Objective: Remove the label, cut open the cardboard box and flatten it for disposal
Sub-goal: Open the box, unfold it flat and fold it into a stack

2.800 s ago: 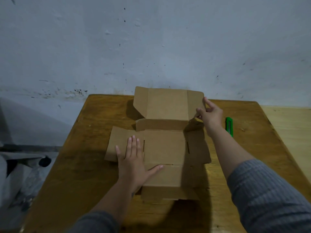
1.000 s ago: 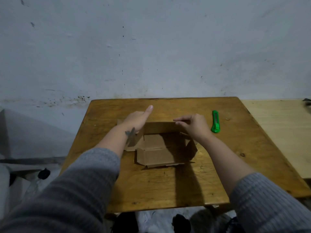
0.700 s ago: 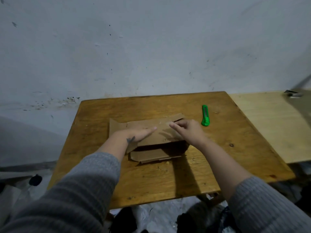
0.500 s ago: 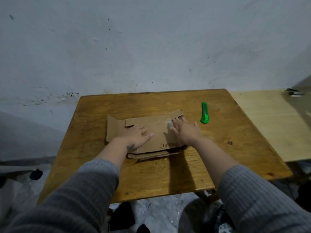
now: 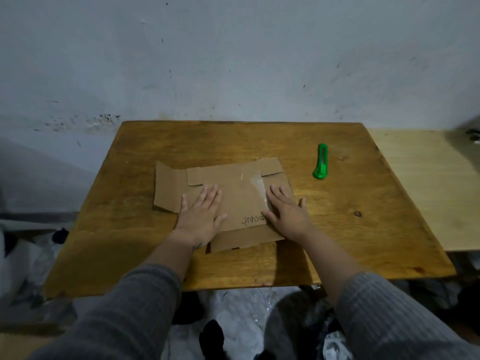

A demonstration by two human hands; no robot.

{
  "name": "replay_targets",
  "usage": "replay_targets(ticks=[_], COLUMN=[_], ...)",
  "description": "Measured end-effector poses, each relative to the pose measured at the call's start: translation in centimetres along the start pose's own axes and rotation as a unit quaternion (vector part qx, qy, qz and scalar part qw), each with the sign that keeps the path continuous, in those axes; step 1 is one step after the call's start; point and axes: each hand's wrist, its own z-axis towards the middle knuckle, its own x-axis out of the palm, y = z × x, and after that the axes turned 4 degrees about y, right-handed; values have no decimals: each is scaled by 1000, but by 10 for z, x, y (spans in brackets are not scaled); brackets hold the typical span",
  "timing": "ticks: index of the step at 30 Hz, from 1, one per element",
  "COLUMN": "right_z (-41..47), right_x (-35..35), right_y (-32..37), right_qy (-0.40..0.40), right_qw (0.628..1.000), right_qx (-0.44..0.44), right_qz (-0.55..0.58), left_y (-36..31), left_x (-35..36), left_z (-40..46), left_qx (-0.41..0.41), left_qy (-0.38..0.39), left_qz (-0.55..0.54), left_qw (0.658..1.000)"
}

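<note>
The cardboard box point(image 5: 235, 193) is lying collapsed into flat layers on the brown wooden tabletop point(image 5: 337, 229), roughly at its middle. Its upper panel is showing a strip of clear tape point(image 5: 259, 189) and a handwritten scrawl point(image 5: 253, 220) near the near edge. A side flap point(image 5: 167, 189) is sticking out to the left of the box, and a lower layer is peeking out along the near side.

The left hand point(image 5: 200, 214) is pressing palm-down on the left part of the box, fingers spread and flat, so its grip is open and grasping nothing. The right hand point(image 5: 285, 211) is pressing palm-down on the right part of the box, fingers stretched over the tape, thumb out over the box's right edge; its grip is likewise open, holding nothing. Both forearms are reaching in from grey ribbed sleeves point(image 5: 384, 315).

To the right of the box, well apart from it, a green utility knife point(image 5: 321, 162) is lying on the tabletop, its length running away from the person. Farther right of the box, a paler wooden surface point(image 5: 428, 188) is butting against the tabletop. Behind the box, a blue-grey wall point(image 5: 233, 61) with dark specks is rising from the tabletop's far edge. Below the near edge, crumpled pale plastic point(image 5: 241, 307) is lying on the floor.
</note>
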Motion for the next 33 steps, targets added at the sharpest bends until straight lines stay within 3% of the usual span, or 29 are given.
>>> replay_targets(ticks=[13,20,23,28,33], right_z=[-70,-54,-41,-22,-14], right_x=[12,10,6,7,9], right_y=[-10,3,7,12,8], right_qy=[-131,-229,-224,-181,-151], right_qw=[979,932,943,976,982], right_qx=[-80,6,31,71,96], right_qz=[133,281,243,96,61], left_y=[-11,-21,-23,-25,-33], left_x=[-30,-35,-41,-29,-5], left_z=[-6,-13,-11,-4,-2], left_qx=[-32,-63,-67,-53,-60], left_qy=[57,51,51,-23,-46], left_qz=[-97,-204,-175,20,37], left_qw=[993,976,981,998,996])
